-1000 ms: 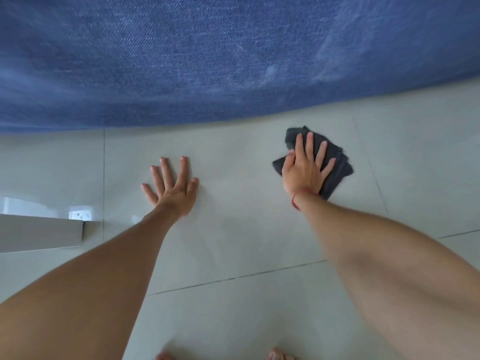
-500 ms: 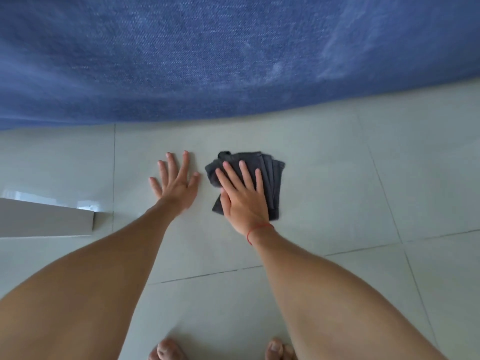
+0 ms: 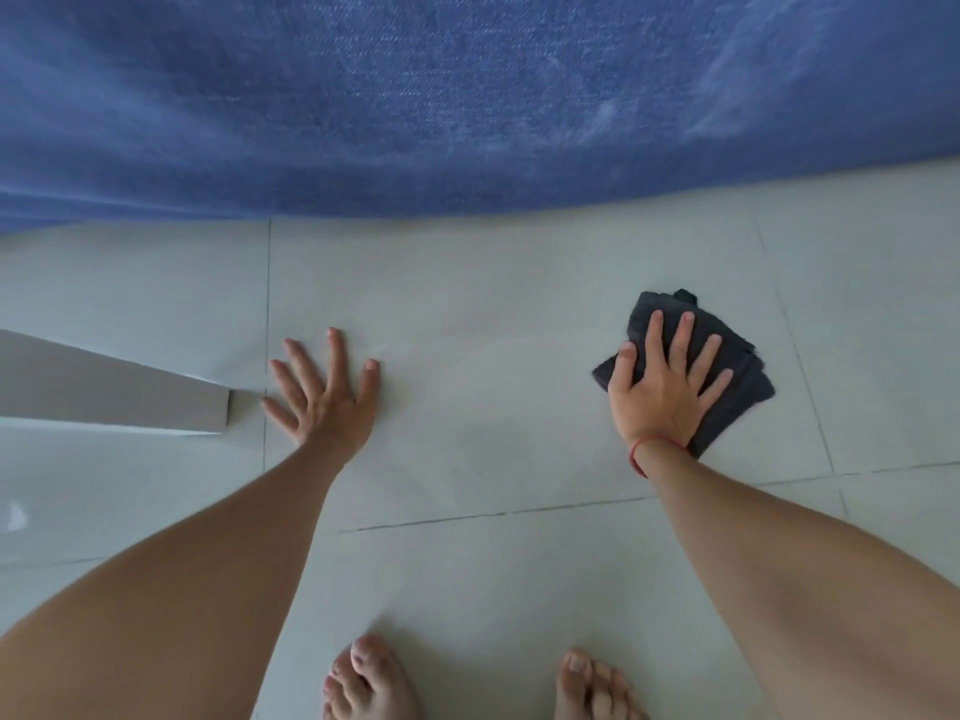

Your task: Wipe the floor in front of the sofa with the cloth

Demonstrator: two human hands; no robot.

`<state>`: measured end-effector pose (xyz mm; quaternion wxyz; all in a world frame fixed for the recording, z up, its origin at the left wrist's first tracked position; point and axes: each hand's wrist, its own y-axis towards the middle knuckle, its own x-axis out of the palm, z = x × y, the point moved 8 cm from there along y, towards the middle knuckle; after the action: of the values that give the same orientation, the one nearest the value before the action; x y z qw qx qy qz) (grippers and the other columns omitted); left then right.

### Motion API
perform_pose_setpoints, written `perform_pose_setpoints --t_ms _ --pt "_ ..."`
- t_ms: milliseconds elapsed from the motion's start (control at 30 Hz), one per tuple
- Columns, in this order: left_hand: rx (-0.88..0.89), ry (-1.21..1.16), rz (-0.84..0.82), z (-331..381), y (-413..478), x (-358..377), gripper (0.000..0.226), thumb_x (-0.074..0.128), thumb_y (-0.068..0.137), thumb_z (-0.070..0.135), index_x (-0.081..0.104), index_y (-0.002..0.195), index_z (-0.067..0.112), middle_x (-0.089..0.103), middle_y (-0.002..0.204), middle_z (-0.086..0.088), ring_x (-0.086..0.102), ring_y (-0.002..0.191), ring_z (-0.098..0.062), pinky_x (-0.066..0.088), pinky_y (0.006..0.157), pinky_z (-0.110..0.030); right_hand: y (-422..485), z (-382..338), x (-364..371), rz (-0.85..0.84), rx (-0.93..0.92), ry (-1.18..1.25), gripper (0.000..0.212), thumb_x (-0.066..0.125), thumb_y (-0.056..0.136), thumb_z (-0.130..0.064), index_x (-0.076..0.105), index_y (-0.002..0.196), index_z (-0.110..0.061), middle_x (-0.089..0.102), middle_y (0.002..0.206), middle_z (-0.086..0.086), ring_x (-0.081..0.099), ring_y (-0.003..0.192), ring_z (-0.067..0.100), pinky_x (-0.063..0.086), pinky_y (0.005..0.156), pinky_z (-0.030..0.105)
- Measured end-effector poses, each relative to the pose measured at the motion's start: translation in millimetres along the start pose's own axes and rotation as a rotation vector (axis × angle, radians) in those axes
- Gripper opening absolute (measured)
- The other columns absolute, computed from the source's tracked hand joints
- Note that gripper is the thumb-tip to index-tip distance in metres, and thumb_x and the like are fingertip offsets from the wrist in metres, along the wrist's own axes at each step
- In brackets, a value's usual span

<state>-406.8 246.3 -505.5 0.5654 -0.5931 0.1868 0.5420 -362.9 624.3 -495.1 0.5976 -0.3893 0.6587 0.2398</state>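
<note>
A dark grey folded cloth (image 3: 743, 387) lies flat on the pale tiled floor (image 3: 493, 314) at the right, a short way in front of the blue sofa (image 3: 467, 106). My right hand (image 3: 662, 387) presses down on the cloth with fingers spread, a red string around its wrist. My left hand (image 3: 324, 392) rests flat on the bare tile at the left, fingers apart and holding nothing. The cloth's near left part is hidden under my palm.
The sofa's blue fabric front fills the whole top of the view. A pale grey flat panel (image 3: 109, 392) juts in from the left edge beside my left hand. My two bare feet (image 3: 374, 683) stand at the bottom edge.
My right hand slid the cloth left to beside my left hand, then back out to the right. My left hand stayed planted. The view shifted so my feet show more.
</note>
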Motion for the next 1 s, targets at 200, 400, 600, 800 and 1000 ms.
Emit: perform_pose_setpoints --t_ms 200,400,600,800,1000 --pt "0.019 -0.037 -0.067 -4.3 0.7 -0.7 0.059 0.017 0.096 0.057 -0.009 0.148 0.048 -0.025 0.159 0.001 -0.024 0.147 -0.023 -0.014 0.115 -0.052 -73.1 -132.8 27.5 -0.002 -0.503 0.001 0.050 0.042 0.091 -0.040 0.048 0.139 -0.030 0.042 0.151 -0.004 0.035 0.141 0.035 0.020 0.113 0.058" --pt "0.111 -0.021 0.038 -18.5 -1.5 -14.5 0.055 0.017 0.101 0.041 -0.001 0.153 0.036 -0.015 0.162 -0.006 -0.016 0.149 -0.025 -0.007 0.120 -0.046 -124.3 -182.2 47.1 -0.096 -0.727 0.027 0.045 0.038 0.095 -0.035 0.049 0.138 -0.029 0.044 0.150 -0.007 0.034 0.142 0.031 0.015 0.114 0.053" --pt "0.082 0.012 0.018 -39.3 -2.2 -12.2 0.057 0.020 0.100 0.044 -0.003 0.152 0.038 -0.017 0.162 -0.004 -0.015 0.149 -0.024 -0.007 0.120 -0.045 -65.7 -112.7 25.3 -0.026 -0.539 0.004 0.051 0.028 0.095 -0.041 0.042 0.143 -0.030 0.037 0.153 -0.009 0.033 0.144 0.024 0.017 0.116 0.045" --pt "0.086 0.043 -0.007 -35.7 2.0 -10.3 0.056 0.017 0.100 0.044 -0.008 0.150 0.041 -0.023 0.160 0.000 -0.019 0.148 -0.023 -0.011 0.117 -0.050 -17.2 -55.0 8.4 0.018 0.138 0.139 0.051 0.024 0.100 -0.037 0.028 0.150 -0.027 0.015 0.162 -0.001 0.005 0.150 0.032 0.001 0.120 0.055" --pt "0.077 0.033 -0.037 -39.6 5.3 -8.2 0.057 0.017 0.100 0.042 -0.008 0.150 0.041 -0.023 0.160 0.001 -0.020 0.148 -0.022 -0.012 0.116 -0.049 -78.5 -205.4 35.9 -0.002 -0.497 0.059 0.049 0.039 0.088 -0.033 0.056 0.134 -0.023 0.051 0.145 0.002 0.042 0.135 0.042 0.032 0.108 0.060"
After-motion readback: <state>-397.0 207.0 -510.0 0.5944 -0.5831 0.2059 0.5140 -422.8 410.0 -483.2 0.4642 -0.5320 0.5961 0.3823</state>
